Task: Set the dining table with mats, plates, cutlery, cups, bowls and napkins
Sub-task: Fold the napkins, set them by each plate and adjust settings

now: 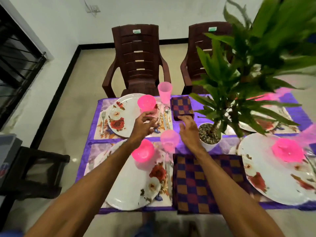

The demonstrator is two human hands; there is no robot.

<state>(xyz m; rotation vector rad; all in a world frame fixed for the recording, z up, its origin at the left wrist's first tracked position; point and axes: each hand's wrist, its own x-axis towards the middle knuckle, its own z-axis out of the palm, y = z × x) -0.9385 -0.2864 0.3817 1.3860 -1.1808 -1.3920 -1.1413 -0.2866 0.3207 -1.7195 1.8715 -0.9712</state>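
Floral white plates lie on mats over a purple cloth: a far plate, a near plate and a right plate. Each carries a pink bowl: far bowl, near bowl, right bowl. A tall pink cup stands at the far setting and another pink cup stands between my hands. A folded checked napkin lies far, a larger napkin near. My left hand hovers over the far plate, fingers loosely curled and holding nothing. My right hand reaches flat, fingertips touching the far napkin's near edge.
A potted plant with long green leaves stands at the table's middle and hides part of the right side. Two brown plastic chairs stand behind the table. A fork and a spoon flank the far plate. A dark stool stands at left.
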